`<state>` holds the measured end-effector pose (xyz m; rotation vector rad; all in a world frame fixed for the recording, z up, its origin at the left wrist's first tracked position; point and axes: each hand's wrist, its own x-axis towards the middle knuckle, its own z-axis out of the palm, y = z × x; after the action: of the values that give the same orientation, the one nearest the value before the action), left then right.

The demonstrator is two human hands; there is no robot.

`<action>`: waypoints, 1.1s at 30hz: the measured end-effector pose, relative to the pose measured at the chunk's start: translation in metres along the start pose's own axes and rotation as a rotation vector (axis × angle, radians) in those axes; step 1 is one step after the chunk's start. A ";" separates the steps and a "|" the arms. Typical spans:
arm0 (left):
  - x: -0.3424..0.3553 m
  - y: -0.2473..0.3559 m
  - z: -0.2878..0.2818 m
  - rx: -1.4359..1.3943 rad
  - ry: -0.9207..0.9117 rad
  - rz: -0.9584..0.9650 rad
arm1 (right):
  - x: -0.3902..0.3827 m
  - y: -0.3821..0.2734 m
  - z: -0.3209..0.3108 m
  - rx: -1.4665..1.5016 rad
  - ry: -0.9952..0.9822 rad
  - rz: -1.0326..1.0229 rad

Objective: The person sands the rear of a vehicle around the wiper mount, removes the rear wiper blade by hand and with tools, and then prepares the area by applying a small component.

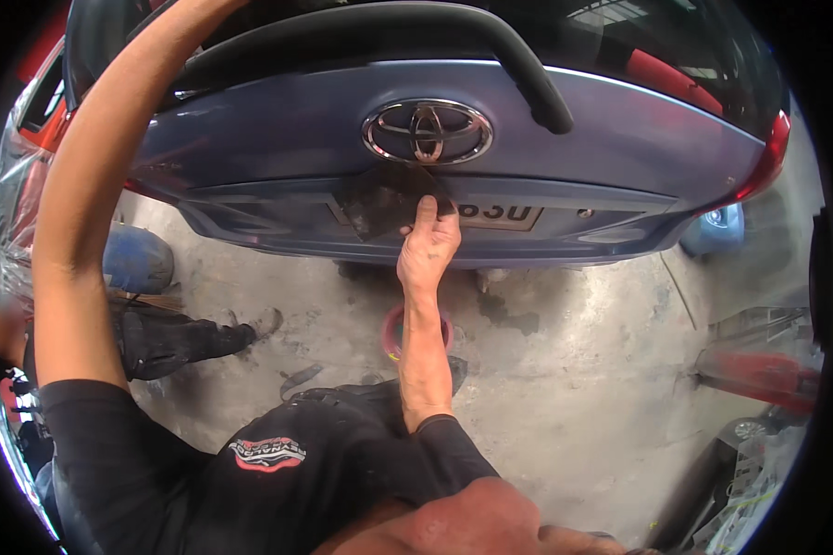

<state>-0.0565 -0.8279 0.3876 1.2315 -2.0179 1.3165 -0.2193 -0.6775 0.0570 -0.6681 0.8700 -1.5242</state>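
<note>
My right hand (428, 245) grips a dark, thin sheet of sandpaper (379, 199), thumb on top and fingers behind it. The sheet lies in front of the number plate (500, 215), covering its left part, and reaches up to just under the chrome oval badge (428, 131). Whether it presses on the paint I cannot tell. Behind it stands the blue tailgate (268, 143) of a car. My left arm (81, 213) stretches up past the tailgate's left side; its hand lies beyond the top edge of the picture.
A black rear wiper (537, 83) arches over the tailgate. A pinkish-red bucket (448, 335) stands on the floor below my right forearm. To the left are a blue drum (139, 259) and another person in dark clothes (171, 342). Red equipment (759, 377) stands at right.
</note>
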 end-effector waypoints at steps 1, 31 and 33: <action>0.000 0.002 -0.001 -0.009 -0.010 -0.006 | -0.002 -0.004 0.003 0.012 -0.004 0.054; 0.001 0.003 0.005 -0.018 -0.031 -0.025 | -0.005 0.033 0.010 0.227 -0.039 0.085; 0.001 0.002 0.005 0.007 -0.038 -0.031 | -0.013 0.038 0.027 0.435 -0.036 0.077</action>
<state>-0.0587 -0.8325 0.3852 1.2954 -2.0140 1.2958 -0.1742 -0.6696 0.0418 -0.3382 0.5042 -1.5592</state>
